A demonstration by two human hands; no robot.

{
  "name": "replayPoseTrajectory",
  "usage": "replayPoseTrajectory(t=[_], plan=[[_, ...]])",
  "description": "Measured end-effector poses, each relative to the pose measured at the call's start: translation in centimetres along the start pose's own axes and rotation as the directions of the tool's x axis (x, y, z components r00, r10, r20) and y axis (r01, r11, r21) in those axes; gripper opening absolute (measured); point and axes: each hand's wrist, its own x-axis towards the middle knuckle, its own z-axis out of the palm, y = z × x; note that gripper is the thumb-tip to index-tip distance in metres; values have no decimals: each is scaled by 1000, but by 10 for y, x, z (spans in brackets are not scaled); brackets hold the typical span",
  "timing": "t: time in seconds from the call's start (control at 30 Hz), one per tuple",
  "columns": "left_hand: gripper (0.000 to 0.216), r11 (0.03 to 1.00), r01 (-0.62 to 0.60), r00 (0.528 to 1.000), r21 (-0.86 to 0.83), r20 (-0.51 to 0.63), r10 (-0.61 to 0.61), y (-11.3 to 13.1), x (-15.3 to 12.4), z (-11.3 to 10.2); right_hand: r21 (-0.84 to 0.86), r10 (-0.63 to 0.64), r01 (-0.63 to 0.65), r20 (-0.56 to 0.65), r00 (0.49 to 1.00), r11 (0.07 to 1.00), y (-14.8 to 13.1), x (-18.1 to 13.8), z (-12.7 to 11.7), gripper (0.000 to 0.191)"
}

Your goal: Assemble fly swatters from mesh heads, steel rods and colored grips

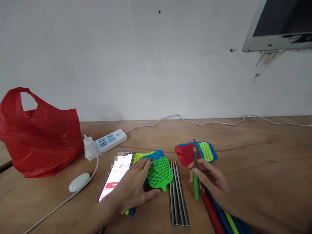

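My right hand [212,178] is closed around a telescopic swatter handle [195,175], held upright with its bare metal tip up and its green grip down. My left hand [136,183] reaches over a pile of plastic fly swatter heads. Its fingertips touch the edge of a green fly swatter head [159,173], and the thumb is stretched out apart from the fingers. Yellow and blue heads [156,154] lie under and behind the green one. Several metal rods [179,195] lie side by side between my hands. Red, blue and yellow heads [187,153] lie behind my right hand.
A lit phone [117,175] showing a timer lies left of my left hand. Farther left are a white mouse-shaped device [79,182], a power strip [110,140] and a red plastic bag [44,136]. Coloured tubes [213,214] lie under my right forearm. A cable [209,123] runs along the wall.
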Motion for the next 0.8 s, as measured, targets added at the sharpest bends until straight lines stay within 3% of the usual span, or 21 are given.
replayPoseTrajectory(t=[0.17,0.43,0.8], plan=[[57,998,21,999,-58,-29,-23,-1,-1,0,4,35,-35,8,999,999,1,-1,0,35],[54,980,141,990,-141,25,-139,3,2,-4,-34,-61,58,-106,992,998,2,1,-2,30],[57,976,98,994,-195,-27,-105,-2,4,2,-57,-32,26,-100,994,998,3,-4,-1,31]])
